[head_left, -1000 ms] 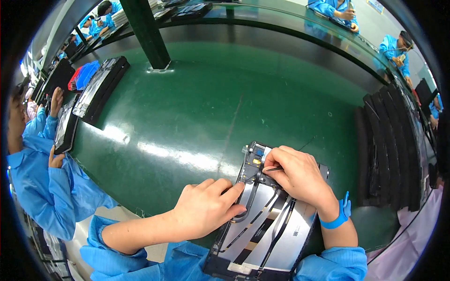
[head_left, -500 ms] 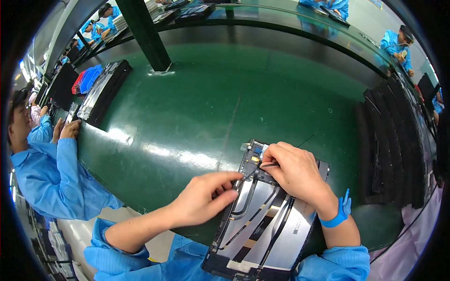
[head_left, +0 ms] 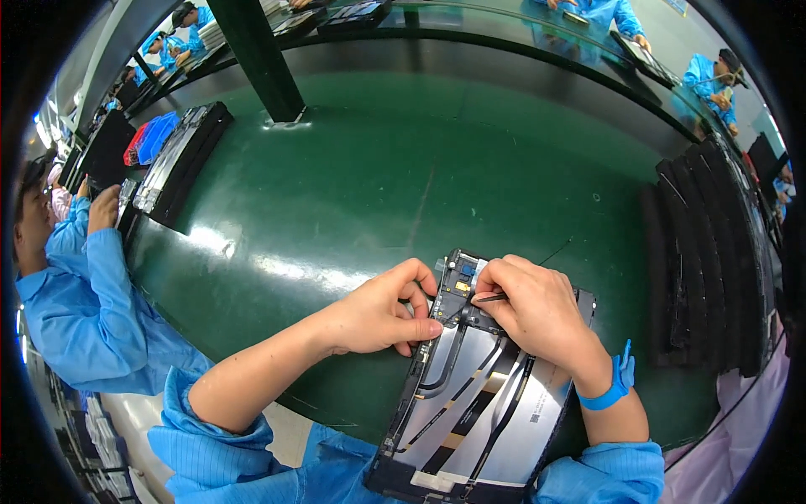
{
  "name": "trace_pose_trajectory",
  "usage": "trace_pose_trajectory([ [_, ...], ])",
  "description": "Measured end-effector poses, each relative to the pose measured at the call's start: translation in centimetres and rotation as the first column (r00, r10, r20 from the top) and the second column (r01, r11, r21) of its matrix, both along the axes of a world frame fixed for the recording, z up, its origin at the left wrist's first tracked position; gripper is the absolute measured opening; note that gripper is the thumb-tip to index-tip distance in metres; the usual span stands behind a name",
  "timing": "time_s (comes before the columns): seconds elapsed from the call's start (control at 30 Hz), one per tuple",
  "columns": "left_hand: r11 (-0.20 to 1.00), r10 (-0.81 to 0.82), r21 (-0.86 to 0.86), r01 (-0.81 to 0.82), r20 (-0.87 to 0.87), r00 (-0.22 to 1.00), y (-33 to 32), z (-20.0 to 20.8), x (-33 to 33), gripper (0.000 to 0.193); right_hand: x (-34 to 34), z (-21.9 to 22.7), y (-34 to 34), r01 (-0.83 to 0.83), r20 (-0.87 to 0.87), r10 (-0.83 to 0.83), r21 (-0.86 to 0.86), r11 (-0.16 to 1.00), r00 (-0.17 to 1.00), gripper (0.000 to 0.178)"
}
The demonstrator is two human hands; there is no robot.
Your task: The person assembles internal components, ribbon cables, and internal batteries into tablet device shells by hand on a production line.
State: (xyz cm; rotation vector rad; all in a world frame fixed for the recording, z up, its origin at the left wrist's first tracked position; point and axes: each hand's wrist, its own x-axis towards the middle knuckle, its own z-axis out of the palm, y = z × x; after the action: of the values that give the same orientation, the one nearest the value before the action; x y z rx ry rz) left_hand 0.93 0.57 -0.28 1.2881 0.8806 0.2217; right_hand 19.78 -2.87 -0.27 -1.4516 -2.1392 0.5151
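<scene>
An opened tablet (head_left: 514, 401) lies tilted in front of me, with a silver inner panel, black and gold flat cables, and a dark circuit-board strip at its far end. My left hand (head_left: 390, 311) is curled at the tablet's upper left edge, thumb tip on the rim and the other fingers bent beside it. Over the board strip, my right hand (head_left: 537, 307) pinches a thin dark pointed tool (head_left: 490, 298), its tip close to the board. A fine dark line sticks out beyond that hand; whether it belongs to the tool, I cannot tell. A blue strap circles my right wrist.
Stacked black foam trays (head_left: 705, 260) stand at the right. At the far left are another black stack (head_left: 185, 164), blue and red bins (head_left: 155, 137), and a co-worker (head_left: 80, 294). A dark green post (head_left: 260, 63) rises from the green table (head_left: 353, 185); people work beyond a raised shelf.
My left index finger has drawn back from the board and bent, while the thumb has moved onto the tablet's rim. My right hand stays nearly in place with its tool.
</scene>
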Motion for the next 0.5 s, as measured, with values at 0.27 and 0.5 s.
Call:
trace_pose_trajectory([
  [0.27, 0.997, -0.058, -0.053, 0.060, 0.039, 0.998, 1.2, -0.3, -0.4, 0.032, -0.2, 0.2, 0.4, 0.004, -0.001, -0.004, -0.027, 1.000, 1.000, 0.012],
  [0.5, 0.995, -0.068, -0.066, 0.072, 0.060, 0.996, 2.3, -0.2, -1.7, 0.030, -1.6, 0.5, 1.5, 0.003, 0.009, -0.003, -0.037, 0.999, 1.000, 0.011],
])
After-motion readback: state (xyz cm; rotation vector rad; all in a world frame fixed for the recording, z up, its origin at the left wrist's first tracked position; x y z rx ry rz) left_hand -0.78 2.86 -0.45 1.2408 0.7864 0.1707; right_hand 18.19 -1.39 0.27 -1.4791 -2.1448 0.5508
